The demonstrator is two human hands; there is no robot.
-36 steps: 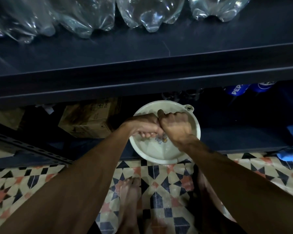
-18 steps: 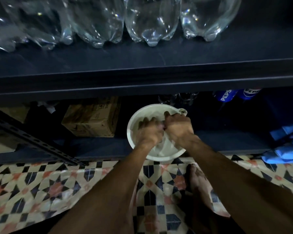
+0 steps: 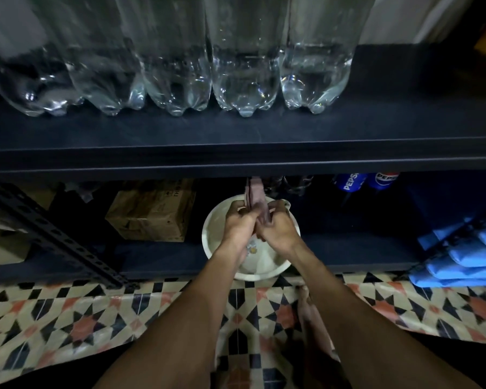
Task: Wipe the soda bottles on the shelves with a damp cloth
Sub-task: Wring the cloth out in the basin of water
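Both the left hand [image 3: 237, 223] and the right hand [image 3: 278, 231] are clenched around the pinkish cloth [image 3: 254, 195] above the white bowl [image 3: 264, 266] on the lower shelf [image 3: 157, 262], so twist them in opposite directions until dripping stops, leaving it merely damp for the 5 clear bottles [image 3: 244, 71] on the upper shelf [image 3: 236, 130].

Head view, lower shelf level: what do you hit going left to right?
Perforated metal bar → cardboard box → white basin → Pepsi bottles → blue packs. The hands and the cloth overlap the basin, so they are left out.
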